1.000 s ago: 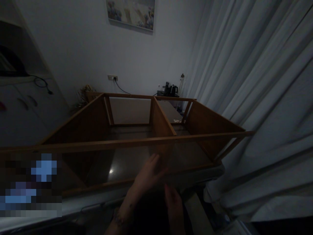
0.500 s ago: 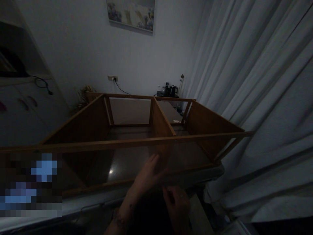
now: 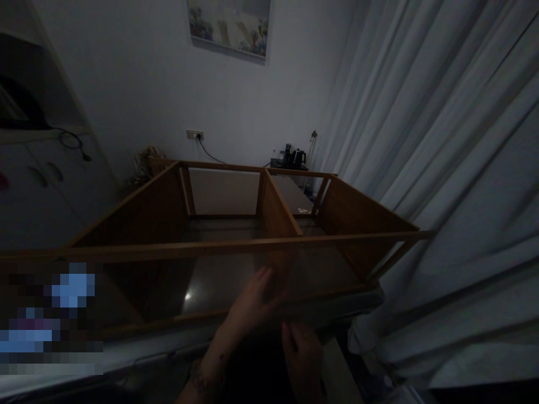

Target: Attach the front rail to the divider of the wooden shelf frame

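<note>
A brown wooden frame [image 3: 236, 245] with side panels and a middle divider [image 3: 282, 205] fills the centre of the view. In front of the divider's near end, my left hand [image 3: 252, 303] reaches up with its fingers stretched out. Whether it touches the wood or the clear-looking front is too dark to tell. Lower and to the right, my right hand [image 3: 304, 350] is closed, its fingers curled with the thumb against them. Anything inside that grip is hidden.
Pale curtains [image 3: 455, 185] hang along the right side, close to the frame's corner. A black kettle [image 3: 298, 157] stands beyond the frame by the wall. White cabinets [image 3: 46, 191] are at the left, with a loose cable and plug [image 3: 84, 156]. The lower left is pixelated.
The view has shifted very slightly. My right hand has turned or shifted a little; my left hand stays almost where it was. The frame stands unchanged.
</note>
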`<state>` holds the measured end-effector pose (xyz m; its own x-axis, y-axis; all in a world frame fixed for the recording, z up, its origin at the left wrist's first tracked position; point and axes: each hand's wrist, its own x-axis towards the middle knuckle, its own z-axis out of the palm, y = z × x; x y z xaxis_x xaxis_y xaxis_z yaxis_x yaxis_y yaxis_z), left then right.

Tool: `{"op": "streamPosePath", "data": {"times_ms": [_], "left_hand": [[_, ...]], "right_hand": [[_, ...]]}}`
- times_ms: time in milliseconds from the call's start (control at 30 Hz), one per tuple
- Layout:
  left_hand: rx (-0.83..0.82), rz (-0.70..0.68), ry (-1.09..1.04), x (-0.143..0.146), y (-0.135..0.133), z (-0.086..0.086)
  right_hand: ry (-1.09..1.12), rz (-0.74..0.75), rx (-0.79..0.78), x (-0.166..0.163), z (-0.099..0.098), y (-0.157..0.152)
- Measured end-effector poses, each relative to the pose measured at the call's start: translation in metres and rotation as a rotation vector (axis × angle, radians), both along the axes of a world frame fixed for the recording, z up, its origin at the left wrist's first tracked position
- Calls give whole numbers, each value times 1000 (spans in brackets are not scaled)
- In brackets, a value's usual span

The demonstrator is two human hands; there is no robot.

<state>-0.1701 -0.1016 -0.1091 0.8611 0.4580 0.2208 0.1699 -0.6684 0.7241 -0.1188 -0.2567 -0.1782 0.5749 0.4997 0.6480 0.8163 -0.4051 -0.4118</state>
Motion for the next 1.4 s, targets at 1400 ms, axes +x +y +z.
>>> {"op": "streamPosePath", "data": {"times_ms": [1400], "left_hand": [[1,-41,-42,1,0,2]], "right_hand": [[-112,-8,90,-4,6,1]]}}
